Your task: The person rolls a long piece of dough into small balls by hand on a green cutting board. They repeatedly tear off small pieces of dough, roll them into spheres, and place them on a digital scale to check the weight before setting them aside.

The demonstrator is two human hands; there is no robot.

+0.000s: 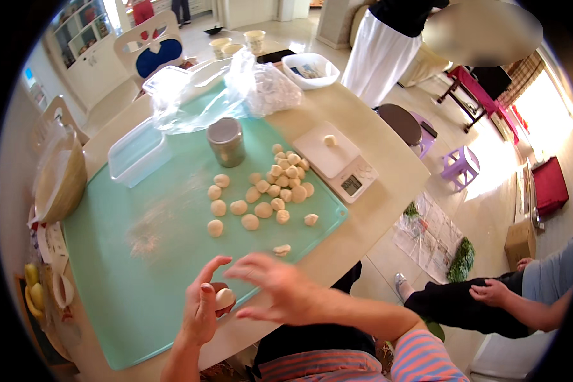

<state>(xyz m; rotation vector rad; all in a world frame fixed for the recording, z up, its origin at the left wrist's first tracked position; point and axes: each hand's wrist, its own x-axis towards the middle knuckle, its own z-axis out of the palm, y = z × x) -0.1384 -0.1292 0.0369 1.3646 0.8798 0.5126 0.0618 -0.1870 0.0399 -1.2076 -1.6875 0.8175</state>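
Observation:
My left hand (200,313) is cupped around a white dough ball (224,298) at the near edge of the green mat (165,286). Just to its right, my right hand (283,290) hovers with its fingers apart and slightly blurred, holding nothing that I can see. Beyond both hands lies a cluster of small dough pieces (263,209), some rounded and some rough. One uneven dough scrap (281,250) sits closest to my right hand. A single piece of dough (330,140) rests on the white kitchen scale (320,155).
Loose flour (148,235) dusts the mat's left half. A metal shaker can (226,142), a clear plastic tub (139,153) and plastic bags (261,86) stand farther back. At the right sits another person (512,293), near greens on newspaper (430,235).

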